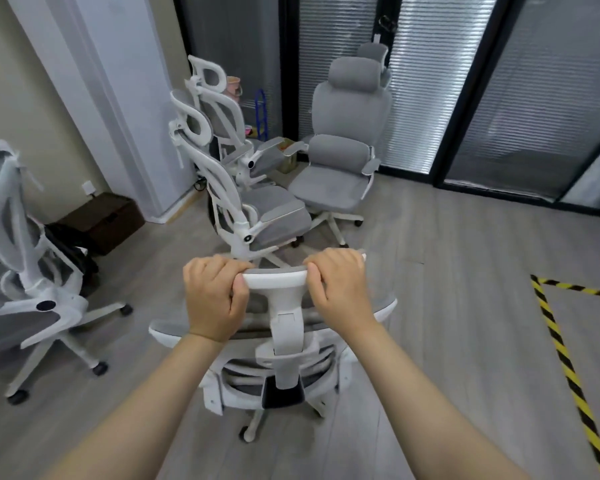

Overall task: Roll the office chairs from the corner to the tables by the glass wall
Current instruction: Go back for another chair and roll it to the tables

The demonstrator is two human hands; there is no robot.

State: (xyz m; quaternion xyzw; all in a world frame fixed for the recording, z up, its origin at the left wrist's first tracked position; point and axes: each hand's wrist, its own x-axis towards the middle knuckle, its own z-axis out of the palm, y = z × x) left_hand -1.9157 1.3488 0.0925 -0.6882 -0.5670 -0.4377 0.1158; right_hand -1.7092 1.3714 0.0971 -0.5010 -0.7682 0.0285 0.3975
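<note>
No brand or writing can be read on any chair. The near office chair [284, 358] has a white plastic frame with grey mesh, and both hands grip its headrest [276, 275] with fingers curled over the top edge, the left hand [215, 296] at the left end and the right hand [340, 285] at the right end. It stands on the grey wooden floor [465, 306] in the middle of the room, near the other grey chairs [257, 202] grouped in the corner beside the glass wall [447, 98].
</note>
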